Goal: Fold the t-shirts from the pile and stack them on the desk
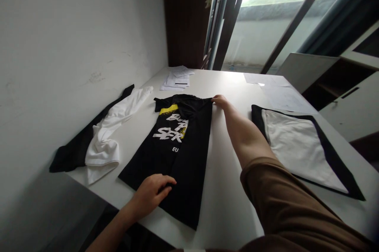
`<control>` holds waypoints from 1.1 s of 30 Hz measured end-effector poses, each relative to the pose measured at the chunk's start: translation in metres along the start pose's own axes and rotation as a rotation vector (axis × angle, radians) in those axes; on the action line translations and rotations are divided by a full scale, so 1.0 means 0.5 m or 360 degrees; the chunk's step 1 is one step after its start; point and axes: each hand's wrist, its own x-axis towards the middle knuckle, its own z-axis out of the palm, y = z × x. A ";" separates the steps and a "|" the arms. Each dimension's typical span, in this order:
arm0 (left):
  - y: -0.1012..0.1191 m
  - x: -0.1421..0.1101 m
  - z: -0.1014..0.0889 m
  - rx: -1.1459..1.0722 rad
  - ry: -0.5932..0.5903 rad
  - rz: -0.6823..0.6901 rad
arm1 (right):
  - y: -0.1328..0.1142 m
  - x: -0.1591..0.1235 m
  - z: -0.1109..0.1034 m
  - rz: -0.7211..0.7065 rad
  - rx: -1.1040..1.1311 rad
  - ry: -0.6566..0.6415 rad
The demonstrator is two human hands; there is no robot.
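A black T-shirt (189, 165) with white lettering and a yellow patch lies on the white table, its right side folded over part of the print. At the far right corner of the fold, my right hand (218, 100) pinches the fabric with its arm stretched out. My left hand (155, 191) is over the lower part of the shirt near the hem, fingers slightly bent and thumb apart. Nothing shows between those fingers.
White cloth (103, 147) and black cloth (74, 147) lie loosely along the wall on the left. To the right, a folded white garment (296, 145) rests on a black one (343, 169). Papers (177, 78) and more sheets (275, 90) lie at the table's (225, 82) far side.
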 end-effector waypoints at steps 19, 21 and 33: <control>-0.007 0.009 0.009 0.0616 0.0284 0.0154 | 0.002 -0.030 0.023 -0.0290 -0.0295 0.0592; -0.011 0.019 0.008 0.0673 0.0312 0.0239 | 0.003 -0.061 0.046 -0.0588 -0.0498 0.0627; -0.045 0.117 -0.006 0.0900 0.0012 0.0547 | 0.051 -0.119 0.146 -0.0972 -0.1329 -0.0197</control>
